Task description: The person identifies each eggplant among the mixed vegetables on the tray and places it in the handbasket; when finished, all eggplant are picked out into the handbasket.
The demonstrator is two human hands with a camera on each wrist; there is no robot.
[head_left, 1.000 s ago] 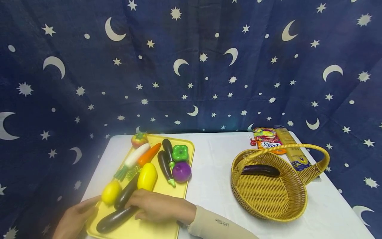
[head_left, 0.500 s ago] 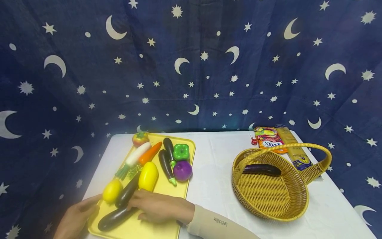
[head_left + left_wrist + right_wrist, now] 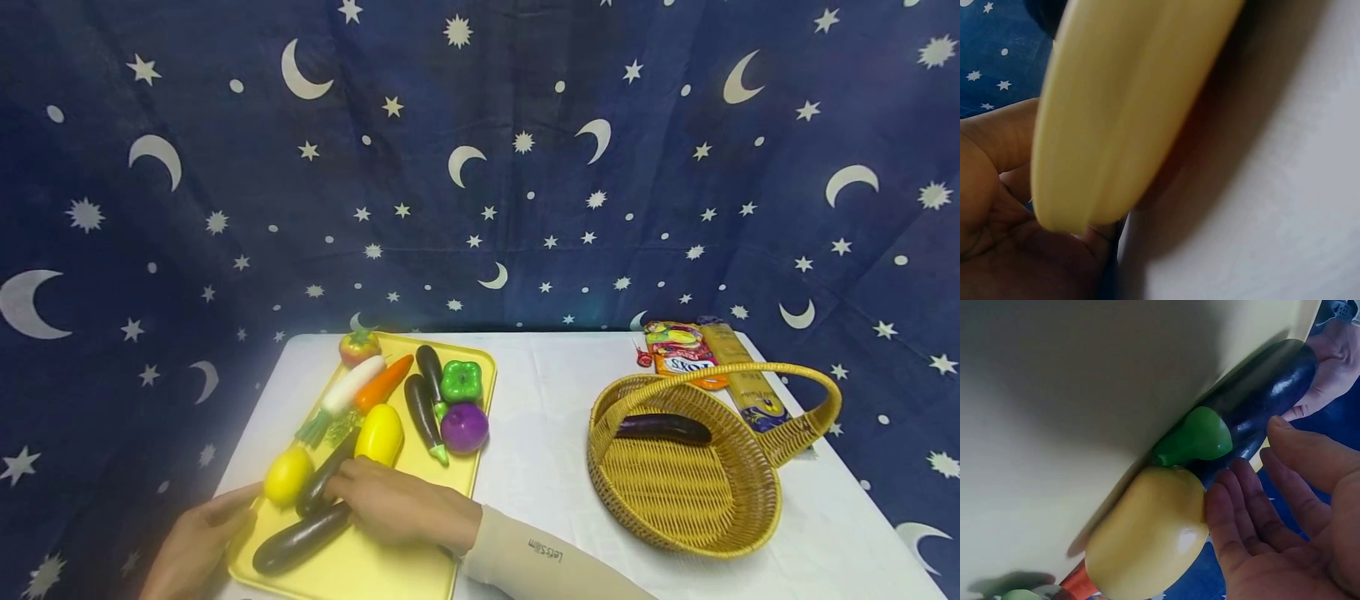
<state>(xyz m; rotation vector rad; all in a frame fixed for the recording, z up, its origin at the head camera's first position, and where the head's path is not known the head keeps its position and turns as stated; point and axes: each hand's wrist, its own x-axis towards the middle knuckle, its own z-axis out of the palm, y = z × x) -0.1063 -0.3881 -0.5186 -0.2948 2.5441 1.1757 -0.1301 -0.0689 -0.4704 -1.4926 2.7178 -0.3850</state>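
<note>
"What had just changed?"

"Only the right hand (image 3: 401, 504): it had edged slightly toward the mango (image 3: 380, 435). Its thumb and fingers stood apart, gripping nothing, beside the two large eggplants (image 3: 300, 538). The left hand (image 3: 201, 537) pinched the rim of the yellow tray (image 3: 375, 575)."

"So nothing was lifted?"

"I judged the work was at the reaching stage. Both eggplants lay on the tray with the carrot (image 3: 384, 383), lemon (image 3: 288, 477) and green bell pepper (image 3: 461, 381)."

"And the wicker basket (image 3: 675, 492)?"

"It held one slender eggplant (image 3: 669, 428), against its far wall."
</note>
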